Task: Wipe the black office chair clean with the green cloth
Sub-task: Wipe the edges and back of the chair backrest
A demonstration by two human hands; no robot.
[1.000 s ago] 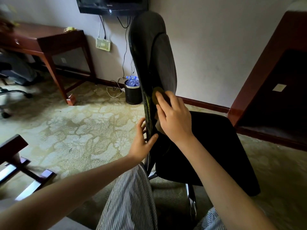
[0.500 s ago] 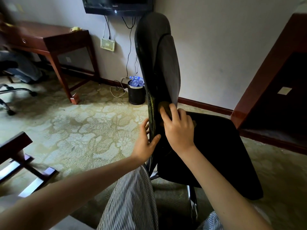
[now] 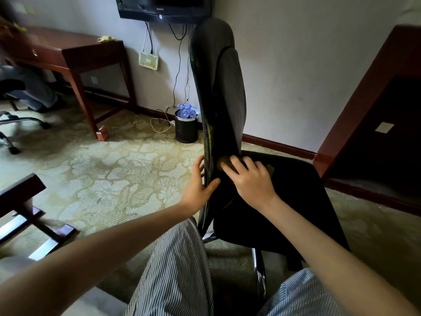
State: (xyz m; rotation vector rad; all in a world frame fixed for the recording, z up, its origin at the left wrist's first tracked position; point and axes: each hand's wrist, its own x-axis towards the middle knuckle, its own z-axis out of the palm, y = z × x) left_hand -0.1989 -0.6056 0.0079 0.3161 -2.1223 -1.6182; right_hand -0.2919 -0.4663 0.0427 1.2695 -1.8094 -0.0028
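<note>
the black chair [image 3: 218, 87] stands mid-room, its back upright and seen edge-on, with a desk [image 3: 75, 51] far left and a bin [image 3: 186, 128] by the far wall. the left hand [image 3: 198, 185] grips the back's low edge, thumb on the near side, fingers behind. the right hand [image 3: 248, 179], fingers fairly straight, presses the green cloth [image 3: 224, 161] against the back's base, just above the seat.

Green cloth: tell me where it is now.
In the head view, the green cloth lies under the right hand, low on the black office chair, where backrest meets seat.
</note>
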